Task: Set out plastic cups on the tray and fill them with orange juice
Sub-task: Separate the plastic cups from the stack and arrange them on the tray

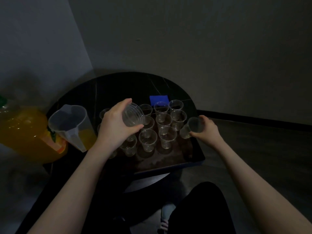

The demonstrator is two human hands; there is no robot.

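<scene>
Head view: cups (pixel 108 132) behind left hand (pixel 113 125)

Single head-worn wide-angle view, looking forward and steeply down from above the seated person. Both forearms enter from the lower corners toward the hands at mid-frame. The round bench (pixel 118 85) fills the centre at close range, with walls above and the floor at right.
</scene>
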